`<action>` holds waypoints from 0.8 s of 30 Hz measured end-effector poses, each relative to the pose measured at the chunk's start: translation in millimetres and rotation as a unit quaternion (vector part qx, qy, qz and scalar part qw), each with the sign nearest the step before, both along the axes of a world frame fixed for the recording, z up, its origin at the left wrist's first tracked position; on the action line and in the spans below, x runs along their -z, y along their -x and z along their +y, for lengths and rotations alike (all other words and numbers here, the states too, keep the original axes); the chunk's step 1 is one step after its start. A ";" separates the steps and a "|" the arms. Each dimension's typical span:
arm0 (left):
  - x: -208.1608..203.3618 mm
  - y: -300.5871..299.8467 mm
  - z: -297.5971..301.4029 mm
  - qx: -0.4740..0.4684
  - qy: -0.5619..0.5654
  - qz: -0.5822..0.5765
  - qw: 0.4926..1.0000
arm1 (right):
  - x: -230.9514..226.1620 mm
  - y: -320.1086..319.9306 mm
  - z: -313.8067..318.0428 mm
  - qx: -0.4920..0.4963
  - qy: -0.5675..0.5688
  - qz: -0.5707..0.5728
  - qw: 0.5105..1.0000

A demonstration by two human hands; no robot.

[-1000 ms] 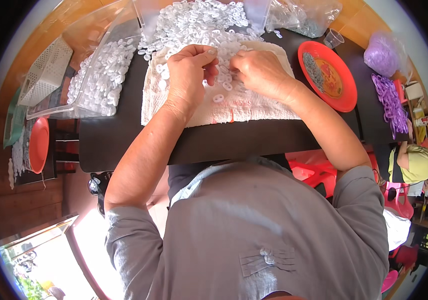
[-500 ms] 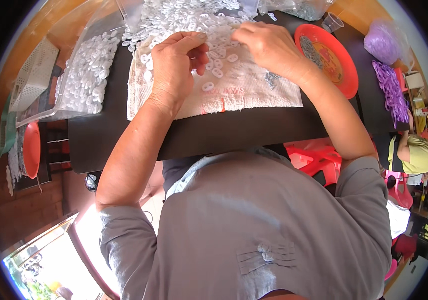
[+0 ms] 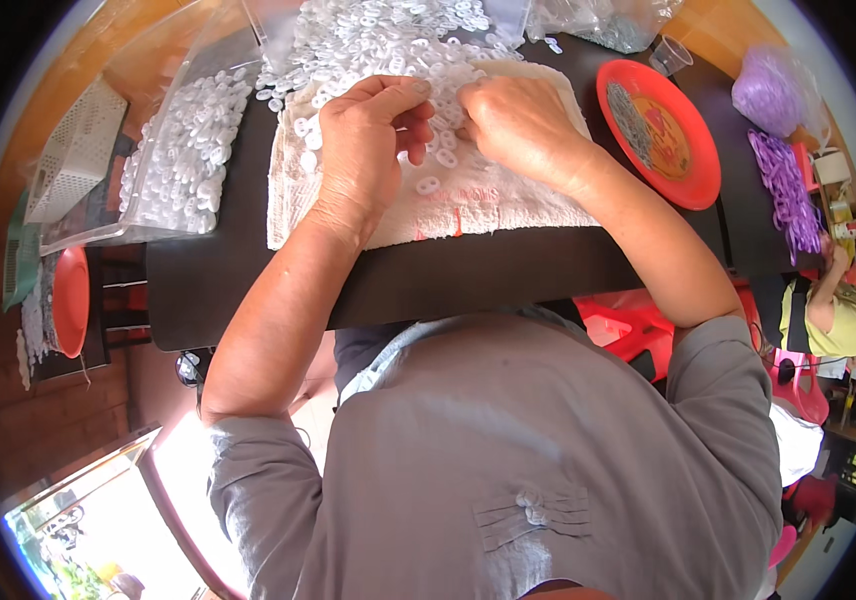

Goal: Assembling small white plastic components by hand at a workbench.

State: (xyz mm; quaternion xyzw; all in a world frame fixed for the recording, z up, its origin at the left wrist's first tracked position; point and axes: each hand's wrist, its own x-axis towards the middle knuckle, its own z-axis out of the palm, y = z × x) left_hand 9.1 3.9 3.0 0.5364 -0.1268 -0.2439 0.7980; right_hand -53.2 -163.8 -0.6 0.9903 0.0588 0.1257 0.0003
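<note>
Black tabletop (image 3: 248,290) carries a white cloth (image 3: 508,205) near its front edge, strewn with small white plastic rings (image 3: 429,185). Left hand (image 3: 363,150) and right hand (image 3: 518,125) rest on the cloth, fingertips pinching rings between them; each grip is curled closed.

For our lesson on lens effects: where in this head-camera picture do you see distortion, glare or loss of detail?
Head view: the dark table edge bows, as fisheye bends it; a black ring frames the picture; sunlight burns out the floor patch at lower left; the heap of white rings glares, losing detail; both hands stay sharp.
</note>
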 end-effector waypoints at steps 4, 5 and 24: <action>-1.0 -0.1 1.3 -0.002 0.011 0.016 1.000 | 8.1 -1.0 7.5 -0.017 -0.034 -0.025 0.999; -1.6 1.1 1.6 -0.004 0.008 0.015 1.000 | 9.8 0.8 8.2 -0.020 -0.042 -0.030 0.998; -33.0 15.9 -5.5 -0.001 -0.033 -0.067 0.997 | -36.7 17.2 -26.4 -0.072 -0.618 0.045 0.782</action>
